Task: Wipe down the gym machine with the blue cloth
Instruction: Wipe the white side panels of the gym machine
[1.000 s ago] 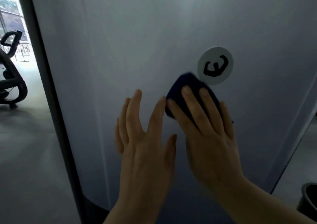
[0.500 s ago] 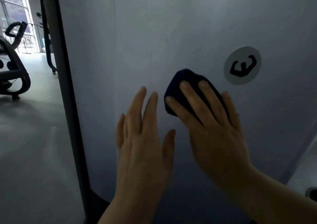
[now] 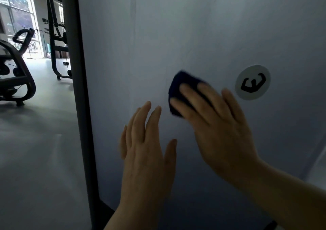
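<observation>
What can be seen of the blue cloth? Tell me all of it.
The blue cloth is dark navy, soft-looking and bunched into a small pad, its edges blurred. It lies flat against the pale grey panel, left of the round sticker. The right hand presses it with straight fingers, which cover its lower right part.

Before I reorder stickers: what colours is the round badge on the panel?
Pale grey round badge with a black flexing-arms symbol, seen in the head view.

The right hand covers most of the blurred blue cloth. At 9 o'clock, the exercise bike is cut by the frame edge.
</observation>
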{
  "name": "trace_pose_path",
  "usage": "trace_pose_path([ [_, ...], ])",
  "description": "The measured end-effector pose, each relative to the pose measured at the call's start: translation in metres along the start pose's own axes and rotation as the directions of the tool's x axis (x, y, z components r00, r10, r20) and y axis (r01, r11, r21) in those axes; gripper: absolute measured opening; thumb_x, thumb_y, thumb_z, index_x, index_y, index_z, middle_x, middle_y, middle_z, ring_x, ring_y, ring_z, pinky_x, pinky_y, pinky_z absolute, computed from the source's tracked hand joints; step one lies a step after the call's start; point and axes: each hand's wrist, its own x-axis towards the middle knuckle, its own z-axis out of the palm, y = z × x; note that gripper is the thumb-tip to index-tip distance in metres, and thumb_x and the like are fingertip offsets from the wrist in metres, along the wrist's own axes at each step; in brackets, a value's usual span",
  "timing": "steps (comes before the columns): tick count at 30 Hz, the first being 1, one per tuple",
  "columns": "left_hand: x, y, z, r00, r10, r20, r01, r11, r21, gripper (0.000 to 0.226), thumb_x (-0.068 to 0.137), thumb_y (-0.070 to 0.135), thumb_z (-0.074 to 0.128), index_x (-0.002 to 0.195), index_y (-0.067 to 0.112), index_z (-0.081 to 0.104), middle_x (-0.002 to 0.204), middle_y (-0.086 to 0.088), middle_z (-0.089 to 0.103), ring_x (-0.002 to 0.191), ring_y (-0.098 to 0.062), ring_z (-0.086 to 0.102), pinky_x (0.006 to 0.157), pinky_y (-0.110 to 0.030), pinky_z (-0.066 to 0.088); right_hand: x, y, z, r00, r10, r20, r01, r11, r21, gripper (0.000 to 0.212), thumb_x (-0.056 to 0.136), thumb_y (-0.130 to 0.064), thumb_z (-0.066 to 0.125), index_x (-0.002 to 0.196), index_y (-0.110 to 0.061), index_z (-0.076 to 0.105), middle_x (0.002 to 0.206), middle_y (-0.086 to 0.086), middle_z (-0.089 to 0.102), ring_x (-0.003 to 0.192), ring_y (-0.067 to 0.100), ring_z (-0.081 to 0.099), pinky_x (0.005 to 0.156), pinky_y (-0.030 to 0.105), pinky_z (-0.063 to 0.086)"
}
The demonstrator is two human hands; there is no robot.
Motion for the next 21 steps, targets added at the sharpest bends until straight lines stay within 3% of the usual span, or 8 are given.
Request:
trace_pose_path([
  [5,0.003,0.003,-0.001,1.000,-0.020,0.008,0.020,1.000,0.001,0.067,0.088,0.035,0.059,0.149,0.029,0.031,0.156,0.009,0.021,0.144,-0.016,0.023,0.115,-0.037,0.020,0.046,0.002,-0.017,0.975,0.221,-0.028,-0.217,0.971,0.098,0.061,0.094,-0.008,0.041,0.152,-0.024,0.033,0.161,0.001,0.024,0.147,0.029,0.021,0.120,0.044,0.006],
  [9,-0.004,-0.011,-0.001,0.999,-0.040,0.012,0.039,0.999,0.024,0.069,0.089,0.027,0.060,0.151,0.029,0.029,0.157,0.007,0.021,0.144,-0.014,0.023,0.113,-0.034,0.018,-0.003,-0.023,0.009,0.999,-0.049,0.023,0.047,0.995,0.092,0.057,0.101,-0.008,0.013,0.150,-0.020,0.040,0.159,0.004,0.030,0.146,0.030,0.027,0.120,0.048,0.016],
  [11,-0.007,-0.014,-0.001,0.997,-0.073,-0.011,0.073,0.997,0.002,0.068,0.091,0.025,0.058,0.152,0.024,0.028,0.156,0.006,0.024,0.143,-0.013,0.024,0.114,-0.036,0.021,-0.013,-0.020,0.013,0.983,-0.175,0.053,0.170,0.982,0.079,0.058,0.102,-0.011,0.009,0.149,-0.021,0.041,0.159,0.002,0.031,0.146,0.027,0.029,0.120,0.048,0.016],
  [13,-0.008,-0.010,0.000,0.993,-0.096,-0.065,0.093,0.994,-0.059,0.065,0.092,0.023,0.056,0.151,0.023,0.028,0.155,0.006,0.027,0.142,-0.012,0.025,0.116,-0.035,0.024,0.003,-0.012,0.007,0.987,-0.161,0.030,0.159,0.986,0.052,0.055,0.099,-0.009,0.021,0.148,-0.023,0.043,0.157,0.001,0.034,0.144,0.026,0.032,0.119,0.047,0.015],
  [16,-0.005,0.004,-0.001,0.974,-0.105,-0.199,0.055,0.969,-0.240,0.053,0.095,0.015,0.052,0.145,0.023,0.037,0.146,0.008,0.037,0.135,-0.005,0.037,0.111,-0.020,0.033,0.030,-0.012,-0.004,0.999,0.037,0.003,-0.037,0.993,0.113,0.059,0.094,-0.012,0.033,0.151,-0.024,0.037,0.160,0.002,0.029,0.146,0.027,0.028,0.121,0.047,0.011],
  [18,-0.002,0.012,-0.004,0.968,-0.107,-0.229,0.003,0.911,-0.413,0.044,0.097,0.009,0.050,0.138,0.024,0.044,0.134,0.012,0.049,0.123,-0.007,0.051,0.099,-0.020,0.044,0.030,-0.025,-0.005,0.997,0.077,0.023,-0.081,0.967,0.244,0.067,0.090,-0.010,0.037,0.154,-0.024,0.025,0.161,0.002,0.026,0.147,0.026,0.023,0.121,0.044,0.007],
  [21,0.001,0.016,-0.001,0.982,-0.115,-0.151,0.010,0.827,-0.563,0.036,0.102,0.010,0.043,0.135,0.025,0.047,0.128,0.015,0.056,0.119,-0.007,0.056,0.095,-0.018,0.046,0.016,-0.036,0.000,0.998,-0.014,0.065,-0.021,0.859,0.512,0.084,0.085,0.000,0.056,0.155,-0.018,0.014,0.159,-0.001,0.028,0.148,0.014,0.022,0.123,0.038,0.007],
])
